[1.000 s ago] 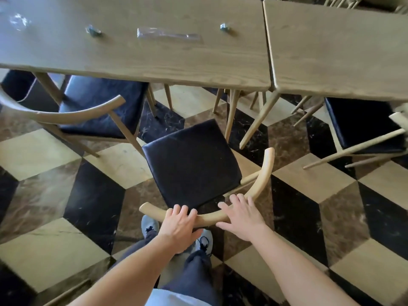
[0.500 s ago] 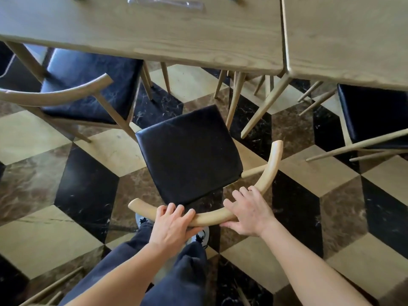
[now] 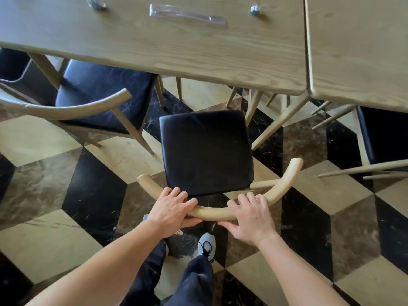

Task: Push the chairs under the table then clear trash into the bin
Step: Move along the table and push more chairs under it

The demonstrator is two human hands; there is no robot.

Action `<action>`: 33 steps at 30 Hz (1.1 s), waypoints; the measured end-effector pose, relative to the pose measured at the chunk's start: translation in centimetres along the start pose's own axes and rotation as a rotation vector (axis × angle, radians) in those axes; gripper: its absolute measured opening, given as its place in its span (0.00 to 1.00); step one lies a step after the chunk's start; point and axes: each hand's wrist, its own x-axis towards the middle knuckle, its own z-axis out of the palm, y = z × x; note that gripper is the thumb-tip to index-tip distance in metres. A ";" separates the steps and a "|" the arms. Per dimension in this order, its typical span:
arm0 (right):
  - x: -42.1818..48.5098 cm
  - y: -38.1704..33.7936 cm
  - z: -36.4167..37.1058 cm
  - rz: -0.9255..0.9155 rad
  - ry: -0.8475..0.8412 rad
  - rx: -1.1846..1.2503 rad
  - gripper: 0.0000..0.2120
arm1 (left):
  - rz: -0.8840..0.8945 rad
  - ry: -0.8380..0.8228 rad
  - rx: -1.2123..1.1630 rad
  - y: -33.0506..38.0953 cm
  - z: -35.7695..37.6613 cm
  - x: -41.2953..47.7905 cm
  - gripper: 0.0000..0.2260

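Note:
A wooden chair with a black cushion [image 3: 205, 151] stands in front of me, its seat just short of the table's near edge [image 3: 198, 71]. My left hand [image 3: 172, 212] and my right hand [image 3: 251, 217] both grip its curved wooden backrest [image 3: 215, 214], fingers over the top and thumbs under. On the tabletop lie a clear plastic wrapper [image 3: 187, 15] and two small crumpled wrappers [image 3: 97, 3] [image 3: 255, 10].
A second chair [image 3: 99, 96] sits partly under the table at the left. A third chair [image 3: 384, 138] is at the right under a second table [image 3: 357, 51]. Table legs [image 3: 280, 122] slant down beside the cushion. The floor is checkered marble. My feet [image 3: 206, 244] are behind the chair.
The chair has turned square to the table and moved closer to its edge. Both hands stayed on the backrest, now further apart.

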 end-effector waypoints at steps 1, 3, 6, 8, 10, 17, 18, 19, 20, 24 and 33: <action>0.5 -0.1 0.0 0.006 0.010 0.000 0.29 | 0.026 -0.011 0.006 -0.7 -0.3 0.5 0.23; 1.3 -0.2 -0.1 0.011 0.023 -0.001 0.29 | 0.083 -0.044 0.009 -2.0 -0.9 1.3 0.23; 2.0 -0.3 0.0 0.011 0.042 -0.002 0.29 | 0.144 -0.109 -0.017 -3.5 -1.8 2.4 0.26; 2.2 -0.3 0.2 0.008 0.047 -0.003 0.28 | 0.193 -0.118 -0.036 -4.0 -1.9 2.7 0.27; 2.3 -0.4 0.4 0.006 0.039 -0.003 0.28 | 0.234 -0.107 -0.045 -4.5 -1.6 2.8 0.27; 3.5 -2.3 -0.1 0.026 0.028 -0.016 0.29 | 0.305 -0.023 -0.047 -6.9 -1.2 2.1 0.26; 3.7 -2.7 -0.1 0.031 0.029 -0.019 0.29 | 0.310 -0.009 -0.050 -7.3 -1.2 2.0 0.25; 3.9 -3.0 -0.1 0.036 0.030 -0.024 0.29 | 0.315 0.004 -0.049 -7.7 -1.2 1.9 0.25; 4.1 -3.3 -0.1 0.040 0.030 -0.028 0.29 | 0.323 0.023 -0.045 -8.1 -1.2 1.9 0.25; 5.4 -4.3 -0.6 0.040 0.032 -0.023 0.29 | 0.340 0.041 -0.046 -10.0 -1.9 2.3 0.26; 9.9 -5.2 -1.7 -0.062 0.087 0.070 0.27 | 0.217 0.059 0.034 -13.7 -2.9 3.3 0.30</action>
